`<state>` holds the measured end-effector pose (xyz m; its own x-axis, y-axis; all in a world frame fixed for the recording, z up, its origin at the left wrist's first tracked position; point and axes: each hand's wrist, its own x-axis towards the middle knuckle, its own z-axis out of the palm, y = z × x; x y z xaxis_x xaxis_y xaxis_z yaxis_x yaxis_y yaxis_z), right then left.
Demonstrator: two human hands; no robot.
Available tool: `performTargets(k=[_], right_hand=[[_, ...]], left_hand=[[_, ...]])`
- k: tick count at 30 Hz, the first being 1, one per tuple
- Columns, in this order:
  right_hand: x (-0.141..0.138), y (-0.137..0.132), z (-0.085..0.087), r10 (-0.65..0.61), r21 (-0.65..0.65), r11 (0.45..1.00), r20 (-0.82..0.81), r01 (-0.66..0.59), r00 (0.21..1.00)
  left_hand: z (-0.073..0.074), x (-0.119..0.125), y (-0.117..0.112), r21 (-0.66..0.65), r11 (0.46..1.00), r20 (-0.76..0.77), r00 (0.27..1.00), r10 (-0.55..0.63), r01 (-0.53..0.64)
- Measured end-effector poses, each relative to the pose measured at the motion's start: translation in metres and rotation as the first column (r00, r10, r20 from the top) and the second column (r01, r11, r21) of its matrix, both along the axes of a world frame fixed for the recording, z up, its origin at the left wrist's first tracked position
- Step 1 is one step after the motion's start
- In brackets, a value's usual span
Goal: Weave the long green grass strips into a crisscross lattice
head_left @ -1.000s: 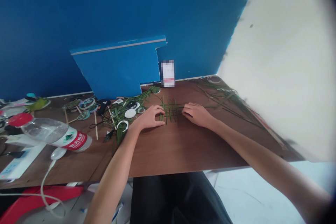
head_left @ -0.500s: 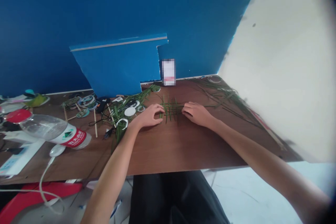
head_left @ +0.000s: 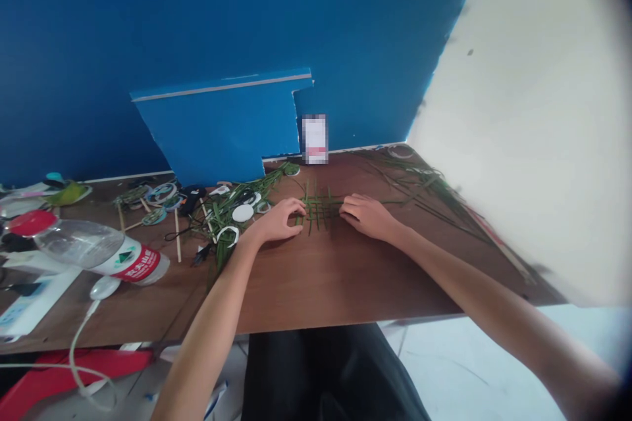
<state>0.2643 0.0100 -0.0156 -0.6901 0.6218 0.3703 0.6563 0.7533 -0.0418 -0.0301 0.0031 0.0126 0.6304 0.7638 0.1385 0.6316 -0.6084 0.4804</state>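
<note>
A small open lattice of woven green leaf strips [head_left: 317, 208] lies flat on the brown table. At its left side is my left hand [head_left: 279, 220], fingers curved and thumb a little apart, with the fingertips on the leftmost upright strip. My right hand [head_left: 368, 216] is at the right side, its fingers bent together over the ends of the crosswise strips. The fingertips hide the strip ends there. One long strip runs out past my right hand along the table.
Left of my hands lie a heap of green leaves [head_left: 269, 179], a white disc [head_left: 242, 212], sticks and rings. A plastic bottle [head_left: 93, 243] lies near a white power strip [head_left: 39, 299]. More loose strips [head_left: 434, 194] are at the right wall. A blue board [head_left: 217, 138] leans behind.
The view has shifted very slightly. Both hands stay at the two sides of the lattice, nearly unmoved.
</note>
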Motion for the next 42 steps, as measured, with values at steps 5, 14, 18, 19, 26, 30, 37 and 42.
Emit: performTargets(k=[5, 14, 18, 19, 26, 30, 37, 42], right_hand=[[0.001, 0.0, 0.0, 0.002, -0.007, 1.0, -0.019, -0.002, 1.0], [0.002, 0.001, 0.002, -0.001, 0.003, 1.0, -0.008, 0.002, 1.0], [0.002, 0.0, 0.001, 0.006, -0.002, 1.0, -0.015, -0.006, 1.0], [0.002, 0.0, 0.0, 0.006, -0.005, 1.0, -0.02, -0.006, 1.0], [0.0, 0.0, -0.001, 0.017, -0.012, 1.0, -0.018, -0.017, 1.0], [-0.004, -0.001, -0.002, 0.025, -0.003, 1.0, -0.019, -0.025, 1.0], [-0.009, -0.001, -0.004, 0.039, 0.022, 0.999, -0.021, -0.039, 0.999], [-0.012, 0.001, -0.008, 0.036, 0.03, 0.999, -0.021, -0.036, 0.999]], left_hand=[[0.0, 0.001, -0.001, 0.013, 1.0, 0.01, 1.0, 0.024, -0.024], [0.003, 0.001, -0.002, -0.036, 0.999, -0.032, 0.999, 0.033, -0.035], [0.002, -0.001, 0.0, -0.055, 0.998, -0.025, 1.0, 0.017, -0.018], [0.002, -0.001, 0.001, -0.058, 0.998, -0.02, 1.0, 0.012, -0.013], [-0.002, -0.003, 0.004, -0.046, 0.999, 0.011, 1.0, -0.001, 0.002], [-0.003, -0.003, 0.004, -0.042, 0.999, -0.002, 1.0, -0.004, 0.004], [-0.004, -0.002, 0.004, -0.026, 1.0, 0.004, 1.0, -0.004, 0.004], [-0.003, -0.003, 0.004, -0.031, 1.0, 0.0, 1.0, -0.005, 0.005]])
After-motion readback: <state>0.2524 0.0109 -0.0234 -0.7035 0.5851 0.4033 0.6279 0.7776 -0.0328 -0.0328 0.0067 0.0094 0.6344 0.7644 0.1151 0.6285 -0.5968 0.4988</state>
